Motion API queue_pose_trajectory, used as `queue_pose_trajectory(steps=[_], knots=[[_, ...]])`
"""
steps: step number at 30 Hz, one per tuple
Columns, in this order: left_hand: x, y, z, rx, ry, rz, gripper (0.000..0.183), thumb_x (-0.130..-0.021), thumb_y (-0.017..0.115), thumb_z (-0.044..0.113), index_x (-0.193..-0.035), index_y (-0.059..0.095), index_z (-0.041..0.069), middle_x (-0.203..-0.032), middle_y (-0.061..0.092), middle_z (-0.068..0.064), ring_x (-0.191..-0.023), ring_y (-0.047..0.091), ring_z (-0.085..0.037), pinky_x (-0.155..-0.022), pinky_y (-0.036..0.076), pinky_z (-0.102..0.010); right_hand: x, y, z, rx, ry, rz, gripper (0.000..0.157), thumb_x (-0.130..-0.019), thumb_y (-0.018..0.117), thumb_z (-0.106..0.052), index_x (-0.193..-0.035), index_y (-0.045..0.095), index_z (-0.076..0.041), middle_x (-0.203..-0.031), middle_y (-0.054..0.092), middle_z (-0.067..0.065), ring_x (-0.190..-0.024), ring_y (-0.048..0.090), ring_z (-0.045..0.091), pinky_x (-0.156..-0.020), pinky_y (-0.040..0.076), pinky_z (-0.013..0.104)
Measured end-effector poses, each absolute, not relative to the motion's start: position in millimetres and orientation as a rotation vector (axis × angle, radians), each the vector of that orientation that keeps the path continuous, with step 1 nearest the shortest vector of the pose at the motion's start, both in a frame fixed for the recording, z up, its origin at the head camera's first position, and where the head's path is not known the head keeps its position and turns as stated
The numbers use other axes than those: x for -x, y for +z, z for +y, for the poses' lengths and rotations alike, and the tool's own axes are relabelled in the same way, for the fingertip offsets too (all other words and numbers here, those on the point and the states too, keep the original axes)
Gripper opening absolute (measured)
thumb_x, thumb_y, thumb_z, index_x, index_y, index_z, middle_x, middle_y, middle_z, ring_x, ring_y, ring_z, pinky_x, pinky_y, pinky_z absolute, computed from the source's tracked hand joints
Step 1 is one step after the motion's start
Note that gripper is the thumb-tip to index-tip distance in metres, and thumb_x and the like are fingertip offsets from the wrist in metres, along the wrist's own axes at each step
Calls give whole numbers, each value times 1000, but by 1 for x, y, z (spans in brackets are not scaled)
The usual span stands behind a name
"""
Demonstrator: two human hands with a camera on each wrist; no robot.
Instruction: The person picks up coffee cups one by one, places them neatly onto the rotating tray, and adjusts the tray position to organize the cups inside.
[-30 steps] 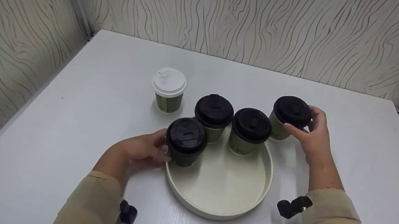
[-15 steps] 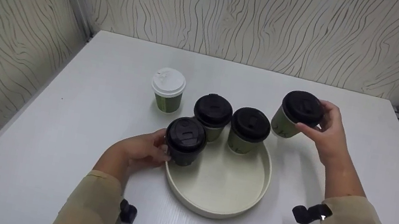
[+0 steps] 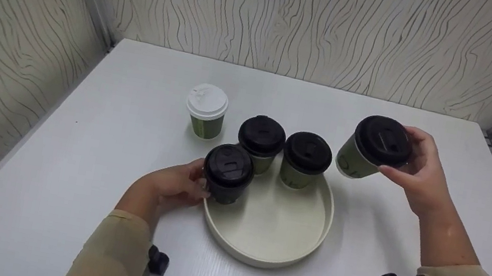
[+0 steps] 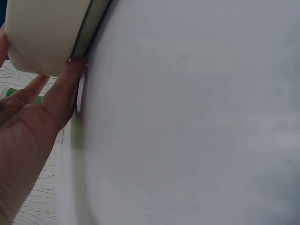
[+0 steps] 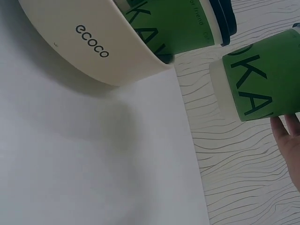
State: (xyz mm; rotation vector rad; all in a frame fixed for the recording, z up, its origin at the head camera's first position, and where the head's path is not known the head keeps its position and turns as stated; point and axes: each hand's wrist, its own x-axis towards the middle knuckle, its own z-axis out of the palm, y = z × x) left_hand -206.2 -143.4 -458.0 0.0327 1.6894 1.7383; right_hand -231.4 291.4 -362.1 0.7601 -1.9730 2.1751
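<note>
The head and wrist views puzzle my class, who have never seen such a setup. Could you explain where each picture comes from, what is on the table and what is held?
There is no machine working here, just a person's two bare hands. The wide picture comes from a camera worn on the head; the others come from one on each wrist. On the white table sits a round cream tray, with three black-lidded cups in it. A white-lidded cup stands outside it, farther back and to the left. The right hand holds a fourth black-lidded cup, tilted; the left hand touches the tray's side.
</note>
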Motion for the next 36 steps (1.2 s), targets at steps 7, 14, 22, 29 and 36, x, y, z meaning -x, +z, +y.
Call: queue_pose_trajectory(steps=[7,14,22,29,36], knots=[[207,-459,-143,-8,1741,1699,78,-70,67,-6,-134,39,30,-120,42,-6,-90,47,-18,-72,43,-29,218,-359,292,-903,2256,-1862,75,-62,53,32,-129,32,5,-120,48,18,-105,51,23,-86,46,25],[208,-460,-144,-44,1744,1691,77,-71,66,-7,-134,39,28,-125,40,-7,-90,47,-18,-74,43,-29,207,-360,291,-1029,2268,-1836,78,-60,51,34,-130,29,9,-122,46,19,-108,49,24,-86,46,27],[209,-460,-144,-27,1766,1661,78,-71,64,-8,-135,38,29,-124,39,-7,-90,47,-17,-74,43,-28,195,-370,281,-1112,2259,-1875,80,-58,52,34,-130,27,11,-124,46,19,-110,47,23,-88,45,26],[209,-460,-144,-36,1756,1689,78,-72,66,-7,-135,37,30,-120,43,-7,-79,49,-16,-69,43,-27,188,-381,270,-1158,2298,-1902,80,-59,53,32,-131,26,10,-125,45,17,-112,47,22,-90,44,25],[211,-460,-145,-22,1724,1724,78,-72,68,-4,-134,38,32,-127,42,-4,-100,48,-19,-74,44,-28,185,-391,263,-1186,2272,-1976,79,-60,55,29,-131,26,10,-125,46,16,-111,47,21,-90,43,25]])
